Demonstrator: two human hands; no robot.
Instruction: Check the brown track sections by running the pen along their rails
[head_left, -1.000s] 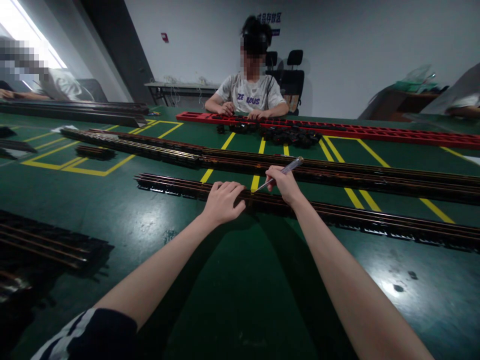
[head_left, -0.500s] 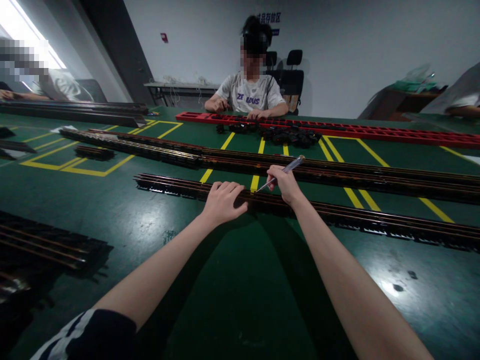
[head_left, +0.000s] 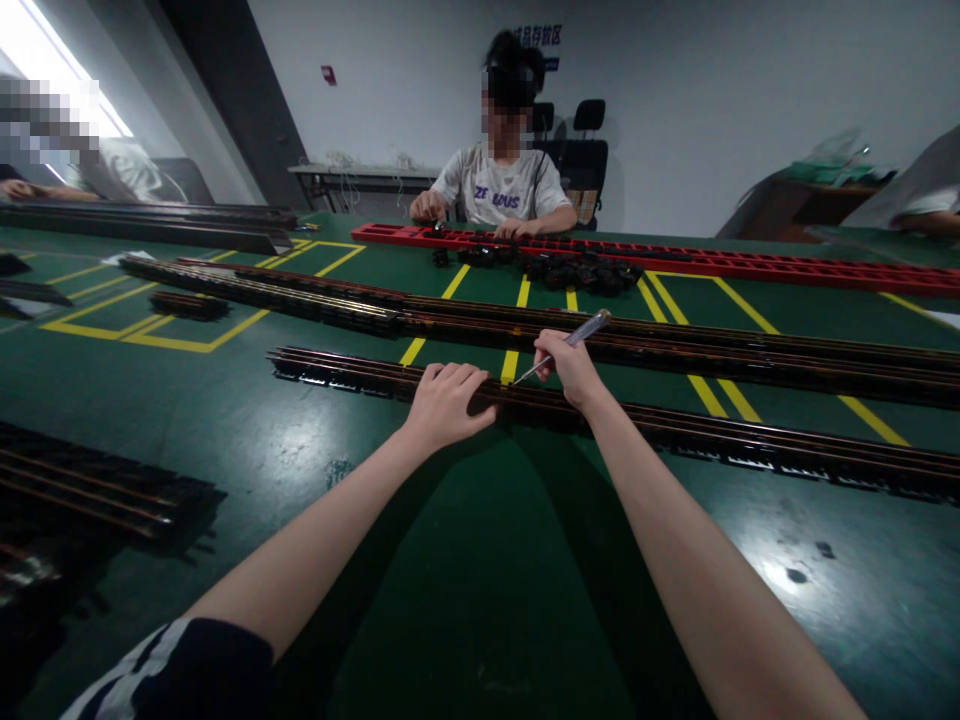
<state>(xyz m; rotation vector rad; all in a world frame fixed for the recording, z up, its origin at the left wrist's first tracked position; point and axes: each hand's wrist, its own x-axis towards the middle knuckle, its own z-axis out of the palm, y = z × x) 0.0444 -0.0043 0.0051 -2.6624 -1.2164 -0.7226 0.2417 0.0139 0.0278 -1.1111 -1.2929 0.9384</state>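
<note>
A long dark rail strip (head_left: 712, 445) with copper-coloured lines lies across the green table (head_left: 465, 560) in front of me. My left hand (head_left: 446, 400) rests palm down on this strip, fingers curled over its top. My right hand (head_left: 571, 368) holds a thin screwdriver (head_left: 577, 338) with a clear handle like a pen. Its metal tip points down and left at the strip, just right of my left hand.
More long dark strips (head_left: 675, 345) lie farther back. A long red strip (head_left: 750, 265) and a pile of small black parts (head_left: 577, 270) lie before a seated person (head_left: 501, 185) opposite. Further dark strips (head_left: 75, 490) lie at my near left. Other people sit at both far sides.
My hands have barely moved; the right hand with the screwdriver shifted very slightly. The person opposite moved one hand along the red strip.
</note>
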